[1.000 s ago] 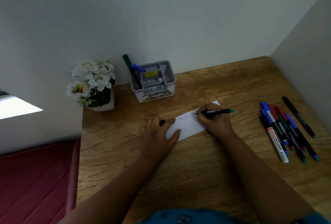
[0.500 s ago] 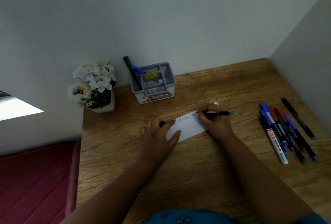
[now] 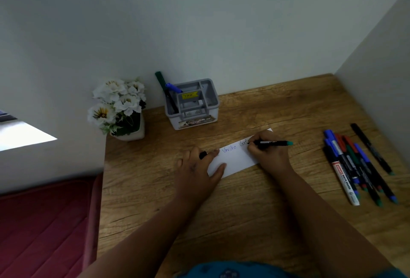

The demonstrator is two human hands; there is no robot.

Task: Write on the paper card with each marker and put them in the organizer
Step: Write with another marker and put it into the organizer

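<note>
Head view, left to right, past tense throughout. Far left: white flowers (image 3: pixel 118 102) in a white pot, against the wall on the wooden desk (image 3: pixel 221 222). Just right: grey organizer (image 3: pixel 192 104), green marker (image 3: pixel 161 82) and blue marker (image 3: pixel 173 88) leaning in its left compartment. Nearer: left hand (image 3: pixel 197 172) flat, fingers spread and relaxed, pressed on the left end of the paper card (image 3: pixel 235 157); black cap (image 3: pixel 203 155) between its fingers. Blue writing across the card. Right hand (image 3: pixel 267 155) curled tightly round a black marker with teal end (image 3: pixel 274 143), tip touching the card. Far right: loose markers (image 3: pixel 355 166) bunched on the desk, one black marker (image 3: pixel 371 147) lying slightly apart.
</note>
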